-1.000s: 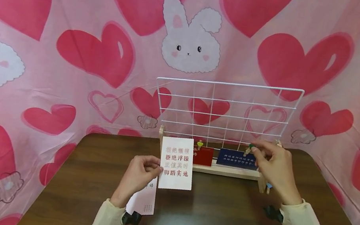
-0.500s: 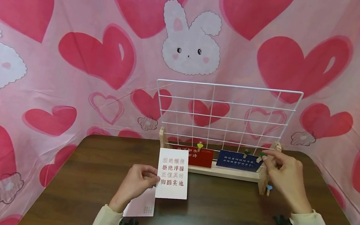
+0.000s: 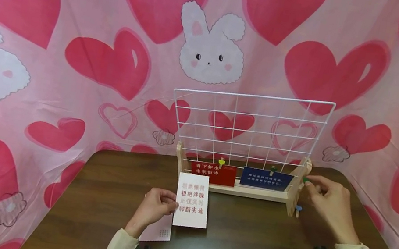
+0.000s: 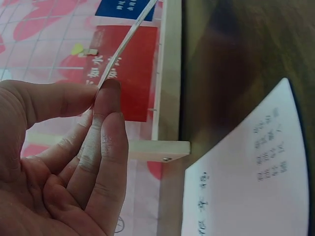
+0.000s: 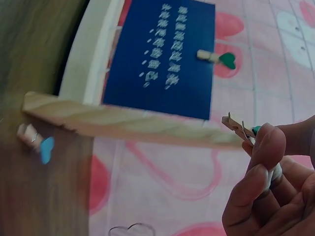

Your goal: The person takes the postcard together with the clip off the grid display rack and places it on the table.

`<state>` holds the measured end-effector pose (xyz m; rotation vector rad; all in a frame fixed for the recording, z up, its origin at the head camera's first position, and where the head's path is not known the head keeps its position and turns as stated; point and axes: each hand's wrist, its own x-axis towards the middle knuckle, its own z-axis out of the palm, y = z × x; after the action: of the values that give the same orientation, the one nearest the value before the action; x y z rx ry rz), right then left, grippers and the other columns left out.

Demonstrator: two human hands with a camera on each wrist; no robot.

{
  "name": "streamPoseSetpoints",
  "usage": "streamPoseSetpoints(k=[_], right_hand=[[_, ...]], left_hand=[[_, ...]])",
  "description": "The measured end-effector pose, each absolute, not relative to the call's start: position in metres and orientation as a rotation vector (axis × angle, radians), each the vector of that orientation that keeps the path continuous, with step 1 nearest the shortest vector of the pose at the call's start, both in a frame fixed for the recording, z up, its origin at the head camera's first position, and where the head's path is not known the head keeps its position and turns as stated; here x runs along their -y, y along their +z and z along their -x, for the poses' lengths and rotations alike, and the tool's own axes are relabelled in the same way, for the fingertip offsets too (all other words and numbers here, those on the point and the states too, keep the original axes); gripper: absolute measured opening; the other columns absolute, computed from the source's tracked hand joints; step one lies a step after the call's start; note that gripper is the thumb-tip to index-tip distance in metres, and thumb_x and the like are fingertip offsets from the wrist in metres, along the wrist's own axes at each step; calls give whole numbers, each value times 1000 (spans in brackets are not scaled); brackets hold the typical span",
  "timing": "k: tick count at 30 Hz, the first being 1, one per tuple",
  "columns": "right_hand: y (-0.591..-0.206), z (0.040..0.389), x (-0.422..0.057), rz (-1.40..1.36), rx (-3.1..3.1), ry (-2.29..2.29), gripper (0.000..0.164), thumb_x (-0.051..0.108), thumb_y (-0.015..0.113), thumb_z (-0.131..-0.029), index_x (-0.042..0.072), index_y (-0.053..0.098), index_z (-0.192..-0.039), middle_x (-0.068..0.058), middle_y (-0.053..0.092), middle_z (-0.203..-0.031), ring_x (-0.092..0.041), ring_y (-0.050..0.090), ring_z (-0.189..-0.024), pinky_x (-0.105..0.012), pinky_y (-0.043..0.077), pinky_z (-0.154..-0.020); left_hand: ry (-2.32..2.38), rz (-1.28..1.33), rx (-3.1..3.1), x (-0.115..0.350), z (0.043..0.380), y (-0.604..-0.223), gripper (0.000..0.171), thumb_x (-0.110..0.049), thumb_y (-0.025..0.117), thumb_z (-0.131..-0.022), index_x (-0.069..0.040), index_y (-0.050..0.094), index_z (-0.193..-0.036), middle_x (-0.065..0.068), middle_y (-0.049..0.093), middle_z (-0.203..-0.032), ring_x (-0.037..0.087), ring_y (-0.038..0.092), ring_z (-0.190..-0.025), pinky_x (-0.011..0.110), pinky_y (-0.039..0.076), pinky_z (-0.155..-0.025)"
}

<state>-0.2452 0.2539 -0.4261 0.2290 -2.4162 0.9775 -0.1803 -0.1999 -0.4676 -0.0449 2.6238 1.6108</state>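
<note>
Left hand [image 3: 154, 210]: thumb and fingers pinched on the left edge of a white card [image 3: 192, 201] printed with four lines of Chinese characters, held up in front of the lower left of the stand. Right hand [image 3: 329, 205]: thumb and fingers pinching a small wooden clothespin with green ornament [image 5: 241, 132], just beside the stand's right upright. Stand: white wire grid [image 3: 233, 129] on a pale wooden base [image 3: 251, 192], on the dark wood-grain worktop [image 3: 242, 247]. On the grid, left: red card [image 3: 224, 176] with white characters, yellow-heart clothespin [image 3: 221, 162] at its upper edge. On the grid, right: dark blue card [image 3: 266, 179] with white characters, green-heart clothespin [image 5: 216, 58] at its upper edge. On the worktop: blue-heart clothespin [image 5: 37, 141], near the base's right end; pale pink card [image 3: 161, 230], partly covered in the head view by the left hand. Behind: pink cloth backdrop [image 3: 125, 0], hearts and rabbit faces.
</note>
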Motion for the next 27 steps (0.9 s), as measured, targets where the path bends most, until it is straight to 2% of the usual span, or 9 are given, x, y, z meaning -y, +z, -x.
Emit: streamPoseSetpoints(k=[8, 18, 23, 27], right_hand=[[-445, 249, -273, -212, 2491, 982, 19, 11, 69, -95, -2, 77, -107, 4, 62, -58, 4, 48, -45, -23, 34, -51], [-472, 258, -292, -205, 2678, 923, 19, 15, 70, -93, 2, 79, -104, -6, 75, -74, 5, 52, -58, -26, 43, -55], [-480, 263, -299, -189, 2819, 1041, 26, 19, 65, -100, -3, 75, -112, -7, 77, -78, -1, 61, -62, -25, 47, -58], [-484, 265, -306, -127, 2939, 1164, 31, 14, 59, -102, -11, 68, -118, -6, 75, -78, -9, 65, -63, -27, 52, -55]], left_hand=[[1618, 6, -2606, 198, 180, -480, 15, -4, 73, -90, 9, 73, -99, 15, 77, -86, 14, 70, -70, 29, 62, -66], [1608, 41, -2575, 196, 179, -491, 16, -1, 75, -87, 10, 74, -99, 16, 78, -83, 11, 69, -68, 30, 63, -65], [1566, 57, -2589, 196, 178, -494, 17, -3, 76, -87, 9, 74, -100, 15, 78, -83, 12, 70, -68, 31, 63, -65], [1534, 70, -2586, 195, 177, -493, 18, -4, 76, -88, 8, 74, -101, 15, 78, -85, 13, 70, -69, 33, 65, -67]])
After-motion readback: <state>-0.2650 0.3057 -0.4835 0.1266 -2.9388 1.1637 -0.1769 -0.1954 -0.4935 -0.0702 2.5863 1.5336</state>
